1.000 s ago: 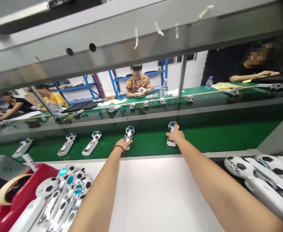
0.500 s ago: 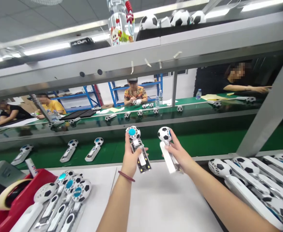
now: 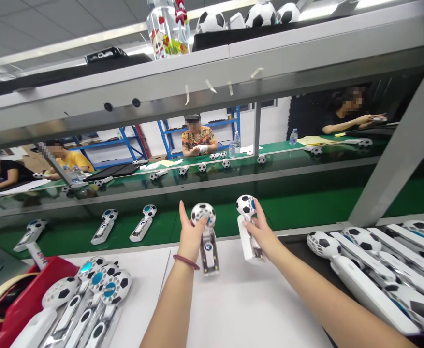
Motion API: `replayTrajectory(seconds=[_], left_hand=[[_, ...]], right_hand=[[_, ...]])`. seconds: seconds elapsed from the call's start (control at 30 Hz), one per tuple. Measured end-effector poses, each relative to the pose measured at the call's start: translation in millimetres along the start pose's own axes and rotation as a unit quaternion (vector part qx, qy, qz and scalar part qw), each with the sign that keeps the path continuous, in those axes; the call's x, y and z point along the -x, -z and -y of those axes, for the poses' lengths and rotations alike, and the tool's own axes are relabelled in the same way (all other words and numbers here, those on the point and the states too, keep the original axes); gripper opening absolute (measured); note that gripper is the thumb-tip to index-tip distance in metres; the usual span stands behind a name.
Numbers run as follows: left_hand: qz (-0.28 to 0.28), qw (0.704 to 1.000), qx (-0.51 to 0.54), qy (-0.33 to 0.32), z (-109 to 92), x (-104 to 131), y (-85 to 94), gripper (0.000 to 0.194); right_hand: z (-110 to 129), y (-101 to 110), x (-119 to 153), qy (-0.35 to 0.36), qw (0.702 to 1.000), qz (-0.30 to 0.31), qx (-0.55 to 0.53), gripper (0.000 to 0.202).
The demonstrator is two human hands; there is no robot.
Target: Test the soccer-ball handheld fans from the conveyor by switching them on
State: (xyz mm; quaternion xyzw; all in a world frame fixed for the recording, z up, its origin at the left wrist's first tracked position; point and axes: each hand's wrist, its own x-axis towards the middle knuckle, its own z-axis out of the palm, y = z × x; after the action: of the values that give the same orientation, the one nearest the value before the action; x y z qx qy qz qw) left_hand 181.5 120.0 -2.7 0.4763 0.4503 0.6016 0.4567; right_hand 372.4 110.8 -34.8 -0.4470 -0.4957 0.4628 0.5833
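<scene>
holding two football-headed fans upright above the white tabletop [image 3: 233, 299]: left hand [image 3: 190, 237] gripping one fan [image 3: 206, 237], right hand [image 3: 264, 234] gripping the other fan [image 3: 246, 227]; probably inspecting, next setting aside.

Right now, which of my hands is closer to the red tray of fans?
Left. Your left hand, holding a fan, is nearer to the red tray on the left; your right hand, gripping another fan, is farther off.

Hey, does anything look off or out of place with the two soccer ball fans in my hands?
One difference: the fan in the left hand shows an open handle with a lit display, while the fan in the right hand has a closed white handle. Nothing looks spilled or broken.
</scene>
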Motion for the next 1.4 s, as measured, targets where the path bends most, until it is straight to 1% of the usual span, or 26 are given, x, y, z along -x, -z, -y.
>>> replayTrajectory(seconds=[0.07,0.13,0.2,0.27,0.3,0.37,0.43,0.53,0.6,0.63,0.7,0.77,0.8,0.83,0.87,0.93,1.0,1.03,1.1,1.23,1.33,1.4], left_hand=[[0.007,1.0,-0.004,0.029,9,2,-6.5,0.094],[0.026,0.999,-0.005,0.031,14,4,-11.7,0.094],[0.048,0.999,-0.006,-0.002,13,5,-12.6,0.097],[0.053,0.997,-0.02,-0.05,7,4,-9.4,0.095],[0.046,0.996,-0.032,-0.072,4,4,-7.0,0.09],[0.022,0.992,-0.069,-0.106,-3,3,-2.7,0.072],[0.01,0.986,-0.109,-0.129,-5,3,-0.8,0.057],[0.013,0.98,-0.146,-0.133,-1,3,-2.8,0.049],[0.011,0.982,-0.147,-0.12,2,3,-5.2,0.048],[0.015,0.984,-0.137,-0.11,3,3,-6.1,0.05],[0.044,0.991,-0.091,-0.09,6,2,-6.2,0.062],[0.096,0.993,-0.029,-0.068,11,1,-4.6,0.081],[0.12,0.991,-0.007,-0.052,16,0,-3.5,0.088],[0.134,0.99,0.002,-0.033,22,0,-2.4,0.09],[0.137,0.991,0.001,-0.012,29,0,-1.7,0.086],[0.121,0.992,-0.019,0.024,46,1,-1.8,0.067],[0.097,0.994,-0.037,0.041,61,3,-4.2,0.049],[0.091,0.994,-0.037,0.044,66,5,-6.2,0.045],[0.088,0.994,-0.029,0.052,72,8,-11.0,0.046],[0.099,0.992,0.021,0.081,76,13,-17.5,0.054],[0.114,0.987,0.053,0.104,78,13,-16.7,0.052],[0.135,0.982,0.065,0.118,80,13,-14.9,0.055]], right_hand=[[-3,-1,0,-0.011,1.0,-0.016,-0.017,0.097],[-3,0,-1,-0.024,0.998,-0.03,-0.039,0.104],[-2,2,-2,-0.04,0.995,-0.043,-0.078,0.109],[-1,4,-4,-0.047,0.991,-0.05,-0.118,0.11],[-1,5,-4,-0.04,0.989,-0.052,-0.13,0.108],[-3,6,-5,-0.022,0.989,-0.056,-0.137,0.096],[-4,6,-4,-0.025,0.987,-0.06,-0.149,0.084],[-6,4,-3,-0.05,0.974,-0.06,-0.211,0.076],[-8,5,-2,-0.044,0.97,-0.064,-0.23,0.067],[-9,5,-2,-0.031,0.973,-0.075,-0.218,0.062],[-10,8,-2,0.019,0.98,-0.101,-0.168,0.055],[-10,12,-2,0.09,0.982,-0.11,-0.121,0.057],[-11,13,-2,0.118,0.982,-0.101,-0.107,0.061],[-11,15,-2,0.131,0.984,-0.079,-0.096,0.066],[-12,16,-2,0.13,0.986,-0.051,-0.087,0.069],[-15,16,-3,0.103,0.992,0.002,-0.07,0.07],[-18,16,-4,0.085,0.994,0.034,-0.058,0.065],[-20,16,-4,0.082,0.994,0.04,-0.054,0.063],[-23,14,-5,0.072,0.996,0.028,-0.051,0.061],[-23,10,-2,0.032,0.998,-0.031,-0.049,0.052],[-21,9,-1,0.033,0.997,-0.055,-0.043,0.05],[-22,10,-2,0.044,0.996,-0.07,-0.04,0.05]])
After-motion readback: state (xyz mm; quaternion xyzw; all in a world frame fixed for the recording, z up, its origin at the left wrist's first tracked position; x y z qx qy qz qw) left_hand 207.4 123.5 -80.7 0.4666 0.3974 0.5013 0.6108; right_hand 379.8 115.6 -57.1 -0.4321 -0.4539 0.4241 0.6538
